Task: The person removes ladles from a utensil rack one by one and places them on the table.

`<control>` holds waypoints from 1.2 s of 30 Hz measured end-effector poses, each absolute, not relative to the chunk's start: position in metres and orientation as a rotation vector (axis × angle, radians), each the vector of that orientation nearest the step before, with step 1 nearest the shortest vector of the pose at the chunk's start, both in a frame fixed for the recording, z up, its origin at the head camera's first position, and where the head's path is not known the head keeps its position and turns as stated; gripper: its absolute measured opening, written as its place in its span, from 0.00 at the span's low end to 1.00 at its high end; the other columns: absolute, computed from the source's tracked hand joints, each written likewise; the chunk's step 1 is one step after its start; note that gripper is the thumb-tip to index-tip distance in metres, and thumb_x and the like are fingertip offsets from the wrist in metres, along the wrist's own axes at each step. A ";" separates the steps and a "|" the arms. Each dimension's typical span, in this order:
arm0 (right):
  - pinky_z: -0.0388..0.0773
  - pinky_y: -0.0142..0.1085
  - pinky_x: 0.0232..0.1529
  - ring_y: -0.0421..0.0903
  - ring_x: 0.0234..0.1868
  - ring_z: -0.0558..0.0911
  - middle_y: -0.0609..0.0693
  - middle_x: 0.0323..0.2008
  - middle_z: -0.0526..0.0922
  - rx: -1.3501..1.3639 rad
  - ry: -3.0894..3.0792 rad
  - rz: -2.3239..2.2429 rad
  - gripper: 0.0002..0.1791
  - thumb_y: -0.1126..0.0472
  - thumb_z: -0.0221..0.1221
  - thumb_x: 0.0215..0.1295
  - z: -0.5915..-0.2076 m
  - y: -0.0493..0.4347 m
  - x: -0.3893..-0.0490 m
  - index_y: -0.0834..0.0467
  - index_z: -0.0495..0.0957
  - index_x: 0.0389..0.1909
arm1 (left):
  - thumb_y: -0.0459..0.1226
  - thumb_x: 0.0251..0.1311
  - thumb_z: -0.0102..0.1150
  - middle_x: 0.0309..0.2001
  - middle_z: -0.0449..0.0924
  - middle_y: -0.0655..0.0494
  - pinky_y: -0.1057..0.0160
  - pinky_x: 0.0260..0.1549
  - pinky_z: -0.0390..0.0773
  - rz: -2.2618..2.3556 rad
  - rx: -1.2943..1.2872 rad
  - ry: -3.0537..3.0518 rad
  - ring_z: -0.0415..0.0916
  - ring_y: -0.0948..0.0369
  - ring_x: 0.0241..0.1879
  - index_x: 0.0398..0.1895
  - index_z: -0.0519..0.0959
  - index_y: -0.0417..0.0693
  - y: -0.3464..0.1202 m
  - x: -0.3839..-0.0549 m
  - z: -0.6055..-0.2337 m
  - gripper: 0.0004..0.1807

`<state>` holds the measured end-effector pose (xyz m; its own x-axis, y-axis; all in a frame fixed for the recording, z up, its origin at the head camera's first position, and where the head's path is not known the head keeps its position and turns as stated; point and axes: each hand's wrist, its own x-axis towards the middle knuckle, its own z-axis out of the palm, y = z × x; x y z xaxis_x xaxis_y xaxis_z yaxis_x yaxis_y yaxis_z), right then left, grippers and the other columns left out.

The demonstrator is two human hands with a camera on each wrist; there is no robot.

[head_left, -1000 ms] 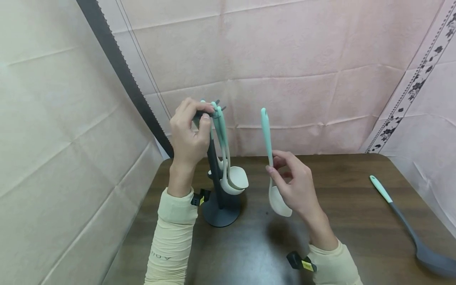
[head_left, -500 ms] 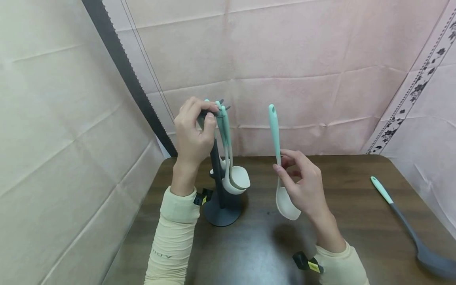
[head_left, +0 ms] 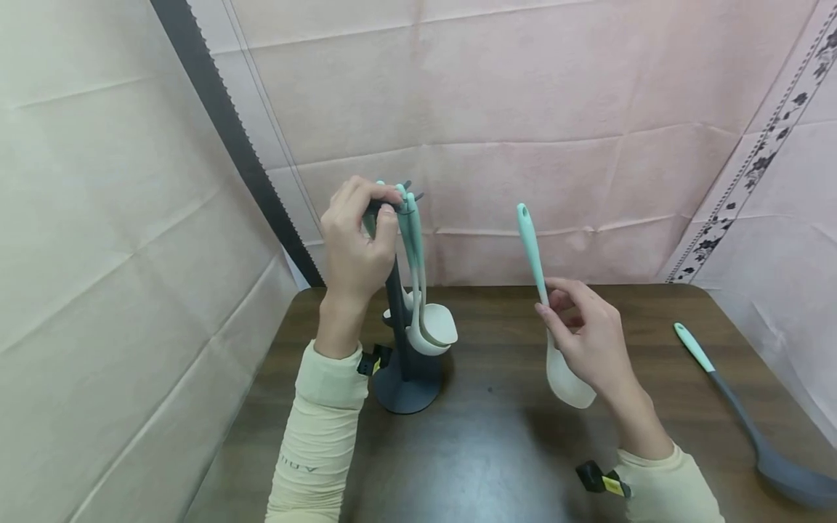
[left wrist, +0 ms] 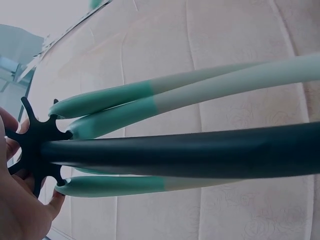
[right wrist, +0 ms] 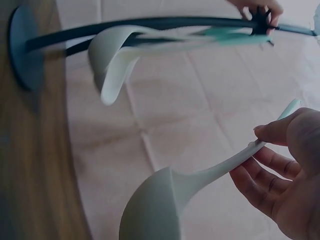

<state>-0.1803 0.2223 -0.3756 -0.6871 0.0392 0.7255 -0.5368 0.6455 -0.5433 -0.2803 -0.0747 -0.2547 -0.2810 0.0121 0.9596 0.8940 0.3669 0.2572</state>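
Observation:
In the head view my left hand (head_left: 358, 236) grips the hooked top of a dark utensil stand (head_left: 400, 319). Thumb and fingers are curled about the hook crown (left wrist: 37, 145) in the left wrist view. Mint-handled utensils (head_left: 412, 240) hang from the hooks, their pale bowls (head_left: 434, 327) low beside the post. Off to the right, my right hand (head_left: 585, 334) pinches a ladle (head_left: 532, 247) by the neck below its mint handle. The ladle stands nearly upright over the table, its white bowl (right wrist: 152, 210) downward, apart from the stand.
A dark grey turner-like utensil (head_left: 739, 407) with a mint handle lies on the brown wooden table (head_left: 484, 436) at the right. Pale cloth (head_left: 523, 145) hangs behind the table and along both sides.
My right hand has carried the ladle to the right, away from the stand. The left hand keeps its grip on the top of the stand, which stays in place.

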 end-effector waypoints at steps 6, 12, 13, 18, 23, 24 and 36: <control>0.76 0.18 0.33 0.37 0.35 0.81 0.49 0.35 0.84 0.313 -2.193 0.956 0.21 0.70 0.71 0.64 -0.392 0.241 -0.184 0.59 0.84 0.58 | 0.36 0.62 0.50 0.33 0.83 0.48 0.55 0.48 0.72 -1.089 -0.815 -1.603 0.78 0.52 0.36 0.33 0.85 0.38 -0.077 -0.280 -0.255 0.14; 0.74 0.17 0.32 0.30 0.35 0.79 0.49 0.35 0.83 0.268 -2.232 0.898 0.22 0.71 0.71 0.64 -0.401 0.260 -0.183 0.60 0.83 0.58 | 0.36 0.61 0.50 0.32 0.82 0.48 0.56 0.46 0.72 -1.096 -0.812 -1.588 0.77 0.53 0.35 0.32 0.85 0.38 -0.075 -0.283 -0.256 0.14; 0.74 0.17 0.32 0.29 0.35 0.78 0.49 0.34 0.83 0.263 -2.238 0.891 0.22 0.72 0.71 0.64 -0.402 0.263 -0.182 0.60 0.83 0.58 | 0.36 0.61 0.50 0.32 0.82 0.49 0.56 0.46 0.72 -1.095 -0.809 -1.587 0.77 0.53 0.35 0.32 0.85 0.38 -0.074 -0.284 -0.256 0.14; 0.73 0.15 0.32 0.26 0.36 0.77 0.50 0.34 0.82 0.226 -2.282 0.851 0.22 0.71 0.71 0.64 -0.406 0.275 -0.179 0.61 0.82 0.58 | 0.36 0.62 0.50 0.32 0.82 0.48 0.56 0.44 0.72 -1.077 -0.808 -1.601 0.77 0.53 0.35 0.33 0.85 0.37 -0.073 -0.285 -0.255 0.14; 0.72 0.15 0.32 0.27 0.35 0.75 0.52 0.35 0.83 0.182 -2.329 0.801 0.22 0.70 0.72 0.63 -0.412 0.290 -0.177 0.62 0.82 0.59 | 0.35 0.63 0.50 0.33 0.82 0.48 0.54 0.47 0.73 -1.048 -0.825 -1.618 0.77 0.53 0.36 0.34 0.84 0.37 -0.073 -0.285 -0.255 0.13; 0.72 0.15 0.32 0.27 0.35 0.75 0.53 0.35 0.84 0.175 -2.337 0.796 0.23 0.70 0.72 0.63 -0.413 0.293 -0.177 0.62 0.82 0.59 | 0.35 0.64 0.50 0.34 0.82 0.48 0.54 0.47 0.73 -1.046 -0.825 -1.618 0.77 0.53 0.36 0.34 0.84 0.37 -0.073 -0.286 -0.255 0.13; 0.73 0.32 0.34 0.50 0.32 0.84 0.55 0.31 0.85 0.088 -2.465 0.649 0.21 0.70 0.72 0.61 -0.431 0.335 -0.169 0.64 0.81 0.55 | 0.34 0.63 0.50 0.34 0.83 0.48 0.52 0.50 0.74 -1.034 -0.838 -1.615 0.78 0.52 0.37 0.34 0.84 0.37 -0.073 -0.288 -0.255 0.13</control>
